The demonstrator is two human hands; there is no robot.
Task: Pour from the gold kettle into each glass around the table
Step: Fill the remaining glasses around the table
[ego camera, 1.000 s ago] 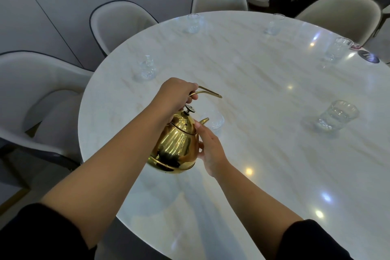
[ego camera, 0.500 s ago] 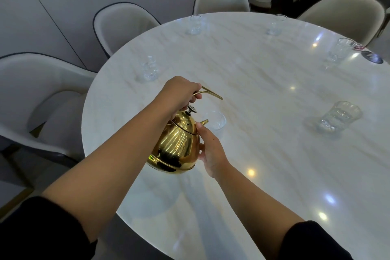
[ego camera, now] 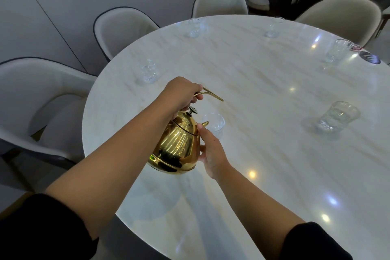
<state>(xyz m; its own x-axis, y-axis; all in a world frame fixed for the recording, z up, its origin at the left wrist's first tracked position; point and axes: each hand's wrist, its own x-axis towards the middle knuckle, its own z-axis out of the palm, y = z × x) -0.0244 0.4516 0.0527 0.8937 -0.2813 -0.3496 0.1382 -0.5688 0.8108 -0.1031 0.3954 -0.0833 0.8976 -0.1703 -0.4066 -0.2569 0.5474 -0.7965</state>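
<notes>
The gold kettle [ego camera: 177,145] hangs tilted forward above the near left part of the round marble table [ego camera: 263,95]. My left hand [ego camera: 181,93] is closed around its thin curved handle. My right hand [ego camera: 211,150] presses against the kettle's right side below the spout. The spout tip sits at the rim of a clear glass [ego camera: 214,122] just beyond it. Other glasses stand around the table: one at left [ego camera: 148,72], two at the far edge [ego camera: 194,27] [ego camera: 274,27], and two at right [ego camera: 337,50] [ego camera: 337,118], the nearer holding water.
Beige chairs ring the table: one at near left [ego camera: 42,99], one at back left [ego camera: 124,29], one at the back [ego camera: 219,2], one at back right [ego camera: 337,15]. A dark round coaster [ego camera: 369,58] lies at the right edge. Another table stands far behind.
The kettle and both hands keep the same hold; the view has drifted slightly, and the kettle stays tipped over the near glass.
</notes>
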